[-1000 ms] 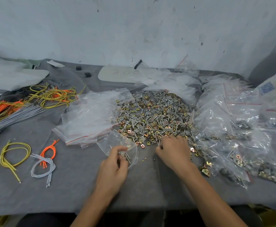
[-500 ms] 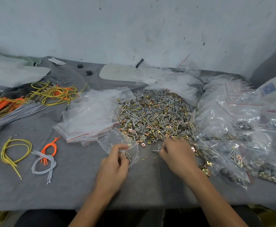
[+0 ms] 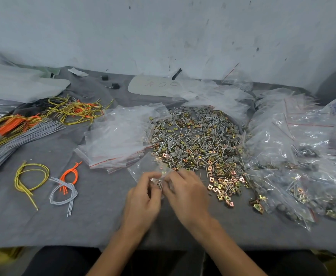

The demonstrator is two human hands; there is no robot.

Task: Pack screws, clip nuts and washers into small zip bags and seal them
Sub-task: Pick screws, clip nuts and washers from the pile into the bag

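A small clear zip bag point(image 3: 145, 168) lies on the grey cloth in front of me, its mouth toward my hands. My left hand point(image 3: 142, 202) pinches the bag's mouth. My right hand point(image 3: 185, 193) meets it there, fingers curled round a few screws point(image 3: 160, 183) at the opening. Just beyond spreads a large heap of loose screws, gold clip nuts and grey washers point(image 3: 195, 140). A stack of empty zip bags point(image 3: 117, 140) lies left of the heap.
Filled bags point(image 3: 294, 156) are piled at the right. Loops of yellow cord point(image 3: 30, 177), orange cord point(image 3: 70, 176) and grey cord point(image 3: 63, 193) lie at the left, with bigger bundles behind. The table's front edge runs just under my forearms.
My right hand left the near edge of the heap and moved left to the bag's mouth, carrying screws. My left hand has kept its hold on the bag.
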